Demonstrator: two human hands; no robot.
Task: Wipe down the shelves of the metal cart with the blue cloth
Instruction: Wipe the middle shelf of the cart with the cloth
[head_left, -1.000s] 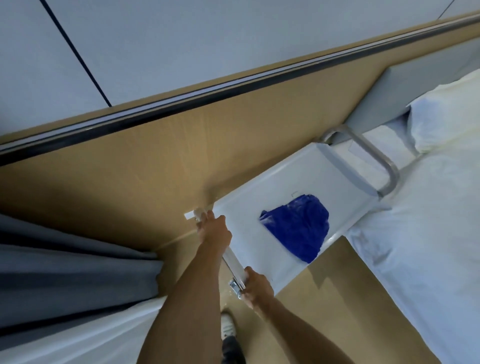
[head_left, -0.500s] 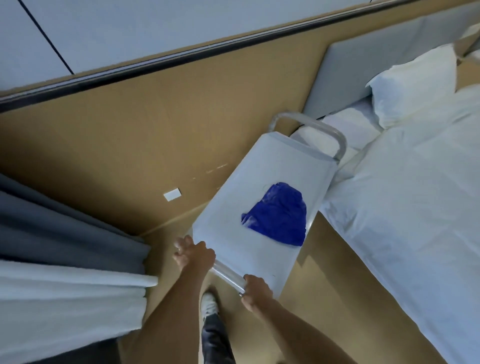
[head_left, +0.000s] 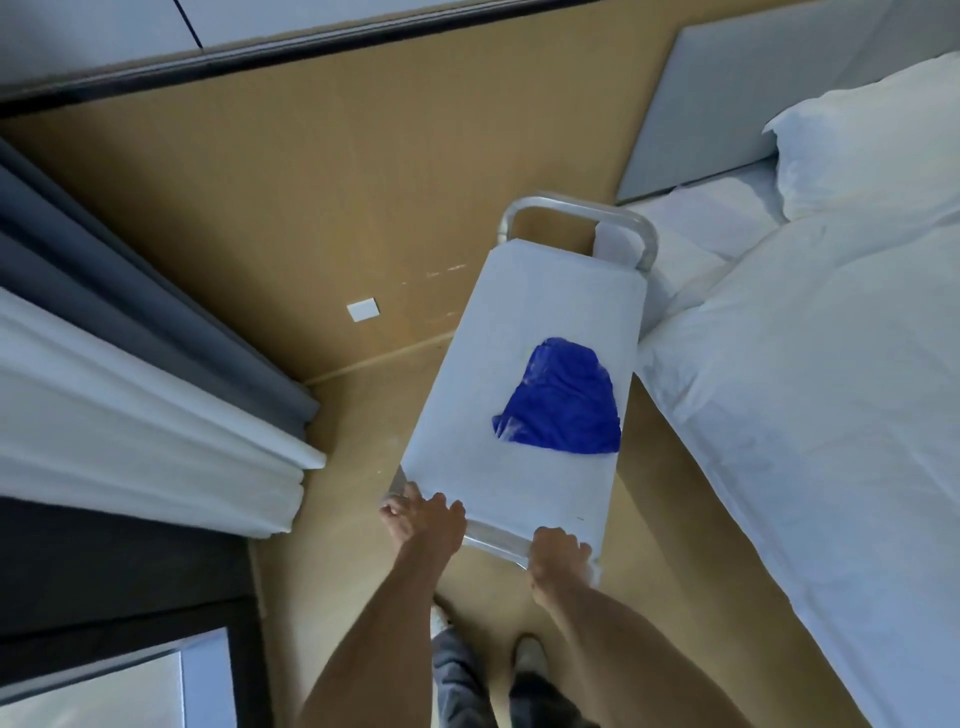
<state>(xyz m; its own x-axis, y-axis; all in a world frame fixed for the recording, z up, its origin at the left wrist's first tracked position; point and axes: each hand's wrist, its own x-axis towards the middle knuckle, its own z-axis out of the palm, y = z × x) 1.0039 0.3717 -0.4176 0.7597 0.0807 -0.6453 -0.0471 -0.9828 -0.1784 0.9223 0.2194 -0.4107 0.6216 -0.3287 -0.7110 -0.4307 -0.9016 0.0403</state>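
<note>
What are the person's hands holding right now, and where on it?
Both hands grip the metal cart by its near handle bar: the left hand near its left end, the right hand near its right. The blue cloth lies unheld on the top shelf.

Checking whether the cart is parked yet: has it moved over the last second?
Yes. The cart has swung away from the wall plate, which its near corner covered earlier, and now lies alongside the bed.

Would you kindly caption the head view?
Both hands grip the metal cart's near handle; blue cloth on top.
</note>
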